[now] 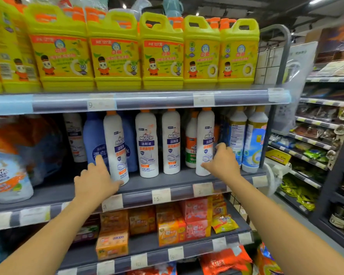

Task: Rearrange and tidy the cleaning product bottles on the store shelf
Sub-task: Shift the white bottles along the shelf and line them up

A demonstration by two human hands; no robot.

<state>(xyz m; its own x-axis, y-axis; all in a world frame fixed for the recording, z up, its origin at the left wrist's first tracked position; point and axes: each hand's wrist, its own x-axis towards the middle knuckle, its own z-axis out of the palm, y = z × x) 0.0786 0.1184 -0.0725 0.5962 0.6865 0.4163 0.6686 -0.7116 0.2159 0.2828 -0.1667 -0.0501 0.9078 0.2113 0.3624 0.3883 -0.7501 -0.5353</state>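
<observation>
Store aisle, metal shelving: the middle shelf [167, 187] carries the cleaning bottles, and both your hands are on that row. Your left hand [93, 181] lies against the lower left side of the leaning bottle [115, 135], thumb at its base. I cannot tell whether the fingers actually close round it. This bottle stands forward of the row and tilts to the left. Your right hand [222, 161] grasps the end bottle [206, 132] low down, thumb across the front and fingers curled behind its right side. Two matching bottles [147, 143] stand upright between the two you are handling, set slightly apart. In my judgement the step in hand is squaring up this white row. The next move calls for standing the leaning bottle upright, sliding it back level with its neighbours, and turning labels forward without knocking the blue bottle [93, 135] just behind it. Legible writing: the white bottles read "Mr Muscle" with "洁厕液" below, and the pouch [6, 175] at far left shows the same brand, partly blurred. A smaller bottle [191, 139] behind the row shows "84". One price tag [160, 196] reads "15"; the others are mostly illegible. Lettering on the yellow jugs [161, 54] on the shelf above is too blurred to read.
</observation>
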